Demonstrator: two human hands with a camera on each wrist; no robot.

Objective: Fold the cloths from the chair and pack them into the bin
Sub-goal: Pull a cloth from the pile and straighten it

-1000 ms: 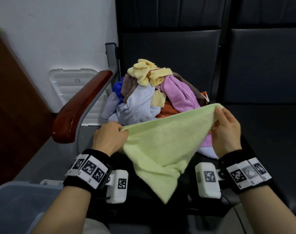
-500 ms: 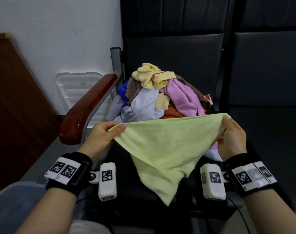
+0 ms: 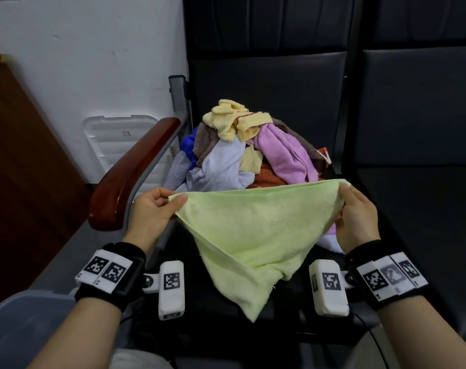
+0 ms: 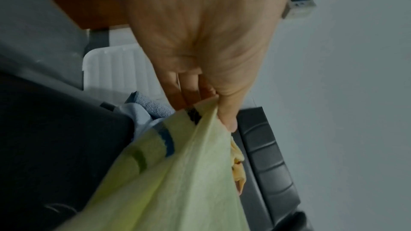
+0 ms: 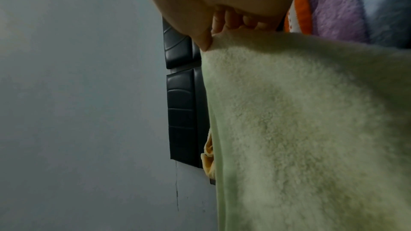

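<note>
A light green cloth (image 3: 256,233) hangs stretched between my two hands above the front of the black chair seat (image 3: 226,323), folded into a triangle with its tip pointing down. My left hand (image 3: 157,209) pinches its left corner between thumb and fingers, also seen in the left wrist view at the green cloth (image 4: 182,173). My right hand (image 3: 355,211) pinches the right corner; the green cloth (image 5: 300,120) fills the right wrist view. Behind it a pile of cloths (image 3: 250,150) in yellow, pink, pale blue, brown and orange lies on the seat. The grey bin (image 3: 19,323) shows at the lower left.
A reddish wooden armrest (image 3: 130,171) runs along the chair's left side. A white plastic lid (image 3: 120,139) leans on the wall behind it. A second black seat (image 3: 418,209) adjoins on the right. A dark wooden panel (image 3: 21,169) stands at far left.
My left hand has turned palm-up and slid outward, stretching the cloth's top edge more level. The right hand keeps its pinch and barely moved.
</note>
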